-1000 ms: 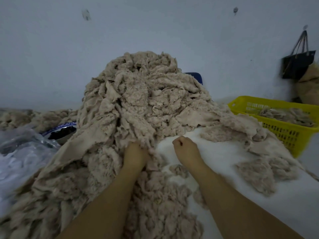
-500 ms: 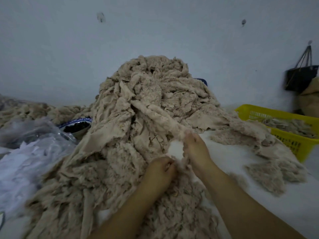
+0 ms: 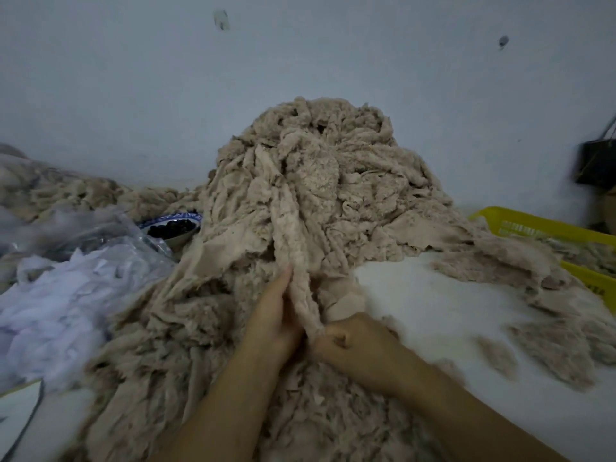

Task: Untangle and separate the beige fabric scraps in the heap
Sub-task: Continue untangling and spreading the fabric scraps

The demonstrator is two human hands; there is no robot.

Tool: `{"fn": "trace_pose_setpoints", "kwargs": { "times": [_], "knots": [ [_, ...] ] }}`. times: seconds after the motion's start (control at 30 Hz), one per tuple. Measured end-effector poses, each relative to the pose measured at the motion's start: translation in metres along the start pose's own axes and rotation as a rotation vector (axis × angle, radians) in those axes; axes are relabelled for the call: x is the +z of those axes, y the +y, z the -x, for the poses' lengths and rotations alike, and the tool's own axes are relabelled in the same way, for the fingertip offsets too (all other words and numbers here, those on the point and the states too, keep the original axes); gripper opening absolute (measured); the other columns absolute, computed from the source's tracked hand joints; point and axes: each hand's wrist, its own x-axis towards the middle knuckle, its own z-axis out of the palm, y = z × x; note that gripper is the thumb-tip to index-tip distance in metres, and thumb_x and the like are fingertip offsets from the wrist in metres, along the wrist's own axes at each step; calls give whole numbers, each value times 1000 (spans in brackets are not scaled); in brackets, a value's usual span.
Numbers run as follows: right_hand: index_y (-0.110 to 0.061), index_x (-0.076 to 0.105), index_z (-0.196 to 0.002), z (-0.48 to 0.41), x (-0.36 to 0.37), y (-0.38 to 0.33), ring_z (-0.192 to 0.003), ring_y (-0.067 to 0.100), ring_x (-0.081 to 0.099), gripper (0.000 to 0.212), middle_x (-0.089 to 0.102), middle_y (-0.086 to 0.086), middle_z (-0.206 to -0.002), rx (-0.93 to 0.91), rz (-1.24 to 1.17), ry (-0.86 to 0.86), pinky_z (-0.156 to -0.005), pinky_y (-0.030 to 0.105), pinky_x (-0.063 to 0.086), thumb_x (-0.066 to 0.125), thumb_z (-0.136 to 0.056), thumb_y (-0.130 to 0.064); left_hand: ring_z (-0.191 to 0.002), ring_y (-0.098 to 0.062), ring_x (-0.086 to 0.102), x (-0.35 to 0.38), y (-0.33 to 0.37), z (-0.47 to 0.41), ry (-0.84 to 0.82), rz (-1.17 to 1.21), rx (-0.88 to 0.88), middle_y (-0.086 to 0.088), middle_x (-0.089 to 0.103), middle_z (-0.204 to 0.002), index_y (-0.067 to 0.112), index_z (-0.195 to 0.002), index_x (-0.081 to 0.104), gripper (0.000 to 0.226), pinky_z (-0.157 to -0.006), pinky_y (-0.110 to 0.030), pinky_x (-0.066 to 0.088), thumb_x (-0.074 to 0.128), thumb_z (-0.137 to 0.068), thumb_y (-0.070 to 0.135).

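Head view, right fingers: the fingers (image 3: 334, 339) of the right hand (image 3: 355, 346) are curled tight and pinch the lower end of a fuzzy beige strip (image 3: 298, 261).
Left fingers: the left hand (image 3: 276, 316) has its fingers (image 3: 284, 285) straight and pointing up, laid against the strip's left edge; its thumb is hidden.
Strip: it runs taut from the right hand's pinch up between both hands into the front of the heap.
Heap: the beige scrap heap (image 3: 320, 175) rises straight ahead against the wall (image 3: 300, 61) and spills down around both forearms.
Loose scraps: smaller beige tufts (image 3: 550, 348) lie apart on the white table (image 3: 420, 295) to the right.
Right edge: a yellow basket (image 3: 533, 225) holds more beige scraps, and a black bag (image 3: 596, 165) hangs on the wall above it.
Left side: a patterned bowl (image 3: 173, 240) with dark contents sits just beside the heap, and next to it is a clear plastic bag (image 3: 66, 295) of white material.
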Motion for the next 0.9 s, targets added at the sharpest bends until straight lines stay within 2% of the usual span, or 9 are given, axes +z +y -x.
{"fn": "trace_pose_setpoints", "kwargs": {
  "times": [0.07,0.13,0.23,0.3,0.37,0.43,0.57,0.67,0.9],
  "knots": [
    [-34,39,-52,-1,1,4,-45,6,34,40,39,-11,-49,48,-5,33,-47,20,26,43,-86,-55,-92,-7,58,-7,8,-11,-153,64,-60,-1,61,-105,8,-77,80,37,-94,-32,52,56,-95,29],
    [-36,44,-55,-1,1,11,-50,2,40,46,46,-16,-53,128,-75,134,-55,28,36,43,-98,-53,-95,-17,69,-2,13,-6,-147,102,-19,-12,71,-108,8,-95,76,32,-90,-37,56,49,-103,21],
    [-48,65,-79,-3,-6,10,-77,-10,60,36,68,-25,-84,200,-368,354,-73,14,47,41,-89,-72,-81,-16,69,5,-2,4,-178,-675,307,6,73,-82,25,-89,64,22,-65,-25,56,49,-103,17],
    [-40,64,-113,-7,-13,9,-100,-16,54,65,65,-22,-116,287,-522,426,-87,6,38,42,-73,-86,-86,-5,64,10,-20,17,-417,-1124,449,17,69,-88,35,-92,63,22,-71,-14,51,47,-104,26],
    [-29,46,-145,-11,-19,14,-122,-1,45,88,46,-19,-132,451,-635,432,-97,19,32,49,-73,-81,-94,8,61,12,-34,23,-607,-1240,425,26,65,-102,36,-107,62,21,-81,-12,49,44,-105,27],
    [-19,52,-140,-12,-24,23,-120,7,57,58,50,-16,-133,504,-748,493,-94,27,43,53,-95,-56,-69,7,51,14,-36,25,-615,-1267,402,28,53,-74,32,-86,53,21,-65,-17,43,46,-105,26],
    [-14,67,-99,-12,-30,27,-88,18,70,31,73,5,-97,523,-748,624,-79,36,57,46,-102,-37,-64,-4,44,10,-33,23,-552,-1153,327,12,48,-64,24,-71,46,33,-61,-25,42,52,-102,32],
    [-14,50,-77,-11,-28,22,-68,9,55,36,57,-7,-70,423,-567,678,-65,29,47,44,-103,-39,-88,-22,63,14,-32,26,-370,-779,136,-22,67,-99,9,-89,61,21,-88,-50,54,61,-98,28],
    [-27,33,-65,-5,-7,2,-55,3,37,40,40,-12,-60,0,-70,300,-54,23,31,53,-99,-27,-108,-31,70,11,-2,19,-272,-245,-207,-22,70,-118,3,-120,70,48,-82,-37,61,68,-89,39]
  ]
}}
